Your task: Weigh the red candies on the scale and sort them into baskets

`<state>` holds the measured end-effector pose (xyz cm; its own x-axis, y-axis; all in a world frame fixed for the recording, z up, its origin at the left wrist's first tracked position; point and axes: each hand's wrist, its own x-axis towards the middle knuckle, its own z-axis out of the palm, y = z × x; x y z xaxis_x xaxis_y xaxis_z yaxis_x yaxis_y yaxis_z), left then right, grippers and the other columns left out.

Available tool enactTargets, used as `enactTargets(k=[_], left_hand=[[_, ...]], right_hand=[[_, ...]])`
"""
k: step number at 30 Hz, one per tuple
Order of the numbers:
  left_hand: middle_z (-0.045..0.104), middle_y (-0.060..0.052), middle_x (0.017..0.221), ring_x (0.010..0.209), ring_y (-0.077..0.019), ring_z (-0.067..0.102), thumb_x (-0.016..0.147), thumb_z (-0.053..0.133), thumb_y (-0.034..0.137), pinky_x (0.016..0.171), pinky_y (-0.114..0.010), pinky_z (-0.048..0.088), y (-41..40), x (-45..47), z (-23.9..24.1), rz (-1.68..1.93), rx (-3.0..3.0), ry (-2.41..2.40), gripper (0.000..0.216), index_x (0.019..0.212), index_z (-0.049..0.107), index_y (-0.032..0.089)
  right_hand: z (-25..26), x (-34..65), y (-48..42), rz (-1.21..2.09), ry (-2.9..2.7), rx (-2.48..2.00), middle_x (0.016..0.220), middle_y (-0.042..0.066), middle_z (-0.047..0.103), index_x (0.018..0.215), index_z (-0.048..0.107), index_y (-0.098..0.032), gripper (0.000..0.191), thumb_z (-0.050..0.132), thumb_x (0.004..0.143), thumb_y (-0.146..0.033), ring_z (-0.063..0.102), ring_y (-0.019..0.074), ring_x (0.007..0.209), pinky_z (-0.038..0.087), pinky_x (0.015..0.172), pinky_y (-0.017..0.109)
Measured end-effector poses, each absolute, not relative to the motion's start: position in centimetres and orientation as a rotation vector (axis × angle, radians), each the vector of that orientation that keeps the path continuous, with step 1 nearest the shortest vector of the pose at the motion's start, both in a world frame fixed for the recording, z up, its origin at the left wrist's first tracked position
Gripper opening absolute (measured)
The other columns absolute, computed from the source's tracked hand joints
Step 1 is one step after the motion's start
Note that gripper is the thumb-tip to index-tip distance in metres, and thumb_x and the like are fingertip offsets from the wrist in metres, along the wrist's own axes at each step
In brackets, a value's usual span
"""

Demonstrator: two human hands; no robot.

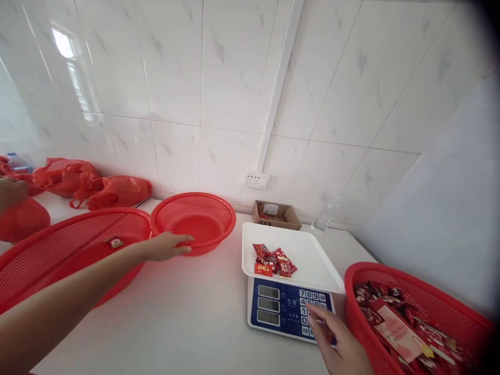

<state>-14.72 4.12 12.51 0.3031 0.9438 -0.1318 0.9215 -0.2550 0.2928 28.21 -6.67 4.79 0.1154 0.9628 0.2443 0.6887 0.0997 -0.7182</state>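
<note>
My left hand [167, 246] reaches out with its fingers stretched, at the near rim of a round red plastic basket [195, 221]. Whether it touches the rim, I cannot tell. Over the keypad of a digital scale [289, 307] hovers my right hand [338, 338], fingers apart and holding nothing. On the scale's white pan [308, 258] lies a small heap of red-wrapped snack packets [275, 260]. To the right of that hand, a red basket [353, 276] holds many wrapped snacks [410, 323], with a pink card on top.
A large red basket [128, 213] with one small packet [114, 242] lies under my left arm. Red plastic bags [121, 191] sit against the wall, and another person's hand [11, 192] is at the far left. Behind the scale are a cardboard box [291, 217] and a clear bottle [327, 214].
</note>
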Motion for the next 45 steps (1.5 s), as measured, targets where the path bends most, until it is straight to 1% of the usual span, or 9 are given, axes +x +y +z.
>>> enactTargets(k=[7,11,18,21,26,31,34,38,45], left_hand=[[0.065,-0.004,0.109,0.099,-0.0257,0.059,0.086,0.038,0.05,0.082,-0.034,0.043,1.7,-10.1,13.6,0.073,2.264,1.473,0.04,0.112,0.059,0.029],[0.057,-0.005,0.124,0.111,-0.0261,0.053,0.087,0.037,0.047,0.087,-0.035,0.042,2.2,-6.1,15.1,0.134,2.455,1.369,0.041,0.121,0.052,0.029],[0.026,-0.011,0.147,0.133,-0.0274,0.025,0.084,0.045,0.047,0.103,-0.04,0.03,5.8,2.9,13.9,0.09,2.552,1.087,0.063,0.139,0.027,0.023],[0.036,-0.013,0.14,0.127,-0.0311,0.035,0.084,0.044,0.047,0.096,-0.043,0.037,7.7,5.5,12.4,0.064,2.553,1.094,0.056,0.135,0.035,0.025],[0.05,-0.01,0.119,0.111,-0.0296,0.049,0.084,0.043,0.027,0.087,-0.041,0.042,9.7,7.4,10.3,0.034,2.572,1.135,0.033,0.114,0.058,0.028],[0.047,-0.009,0.12,0.113,-0.0293,0.044,0.085,0.039,0.045,0.087,-0.04,0.042,10.1,7.3,9.9,0.042,2.569,1.137,0.036,0.112,0.058,0.029],[0.045,-0.009,0.124,0.115,-0.0328,0.041,0.069,0.054,0.062,0.086,-0.043,0.043,10.0,7.2,10.0,0.013,2.58,1.111,0.054,0.111,0.057,0.03],[0.048,-0.011,0.12,0.112,-0.0346,0.042,0.065,0.057,0.061,0.084,-0.046,0.043,10.0,7.8,10.0,0.021,2.584,1.159,0.056,0.11,0.058,0.028],[0.055,-0.008,0.11,0.105,-0.0294,0.049,0.07,0.058,0.048,0.078,-0.037,0.046,10.4,8.5,10.3,0.095,2.486,1.253,0.041,0.106,0.059,0.027]], right_hand=[[7.6,24.5,1.0,0.26,-2.009,-1.566,0.129,0.01,0.049,0.12,0.054,-0.019,0.044,0.043,0.083,-0.039,0.041,0.0233,0.123,0.032,0.104,0.041],[8.3,23.8,4.0,0.392,-2.168,-1.788,0.143,0.011,0.033,0.133,0.042,-0.017,0.061,0.054,0.077,-0.036,0.022,0.027,0.134,0.025,0.107,0.041],[9.2,24.3,6.2,0.572,-2.23,-1.709,0.13,0.011,0.049,0.126,0.049,-0.016,0.059,0.06,0.068,-0.022,0.047,0.0251,0.115,0.037,0.095,0.034],[9.2,24.8,6.3,0.573,-2.173,-1.736,0.125,0.009,0.053,0.118,0.055,-0.019,0.049,0.059,0.069,-0.02,0.052,0.0239,0.109,0.039,0.091,0.032],[8.3,25.8,6.3,0.514,-2.06,-1.792,0.121,0.008,0.055,0.117,0.057,-0.022,0.045,0.055,0.072,-0.016,0.053,0.0225,0.107,0.038,0.091,0.032],[7.9,26.2,6.6,0.539,-2.026,-1.809,0.117,0.008,0.058,0.118,0.056,-0.023,0.046,0.055,0.073,-0.018,0.055,0.0222,0.105,0.039,0.089,0.031],[8.0,26.2,6.7,0.528,-2.049,-1.822,0.115,0.008,0.058,0.119,0.055,-0.023,0.048,0.055,0.072,-0.018,0.055,0.0221,0.104,0.039,0.088,0.03],[8.2,26.0,6.7,0.504,-2.046,-1.845,0.112,0.008,0.059,0.118,0.056,-0.022,0.047,0.055,0.071,-0.018,0.056,0.022,0.102,0.039,0.086,0.029],[8.5,25.7,6.3,0.522,-1.988,-1.853,0.107,0.006,0.063,0.113,0.057,-0.022,0.042,0.054,0.071,-0.017,0.058,0.0208,0.097,0.04,0.081,0.028]])
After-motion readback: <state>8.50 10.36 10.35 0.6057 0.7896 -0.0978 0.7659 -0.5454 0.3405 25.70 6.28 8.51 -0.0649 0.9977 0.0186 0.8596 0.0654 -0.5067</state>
